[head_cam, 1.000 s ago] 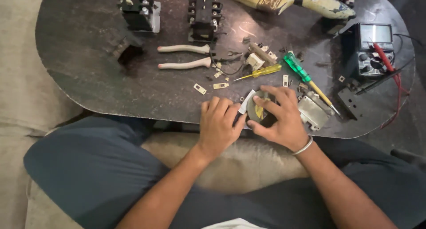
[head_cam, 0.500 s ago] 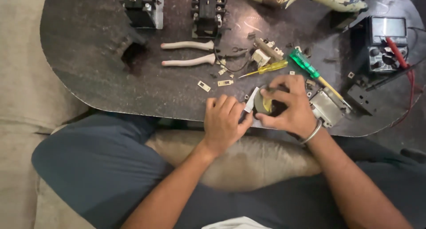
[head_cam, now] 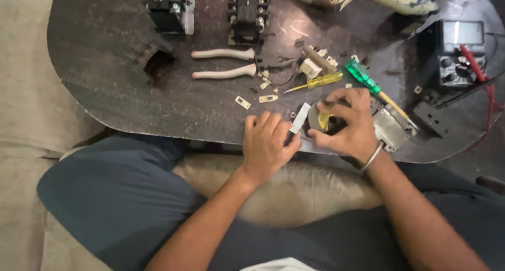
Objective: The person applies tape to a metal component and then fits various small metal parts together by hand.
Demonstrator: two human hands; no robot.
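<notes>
While left hand (head_cam: 267, 145) pinches tape strip (head_cam: 300, 118) | right hand (head_cam: 347, 125) fingers grip tape roll (head_cam: 322, 119)

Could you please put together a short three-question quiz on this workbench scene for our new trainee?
1. True or false: the pliers with pale handles lie untouched on the dark table, away from both hands.
2. Which tool lies closest to the right hand? A) the green-handled screwdriver B) the pliers C) the multimeter
3. Fill in: the left hand pinches a white strip that leads to the small round ____ part under the right hand's fingers.

Key
1. True.
2. A; its shaft runs right beside that hand.
3. Yellow and dark; what kind of part it is cannot be told.
</notes>
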